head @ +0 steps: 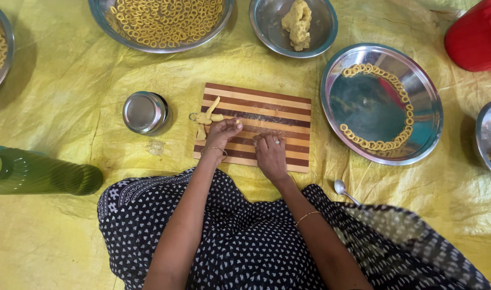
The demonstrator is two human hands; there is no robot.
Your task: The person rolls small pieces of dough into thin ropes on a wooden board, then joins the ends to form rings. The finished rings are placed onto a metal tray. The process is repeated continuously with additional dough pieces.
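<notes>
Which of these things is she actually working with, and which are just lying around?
In use: left hand, right hand, striped board, dough strips, ring plate, dough bowl.
Lying about: spoon, red container, green bottle, small steel tin.

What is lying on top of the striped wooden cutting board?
On the striped wooden cutting board lie yellow dough strips near its left edge. The left hand and right hand press down on it; anything beneath the palms is covered.
</notes>
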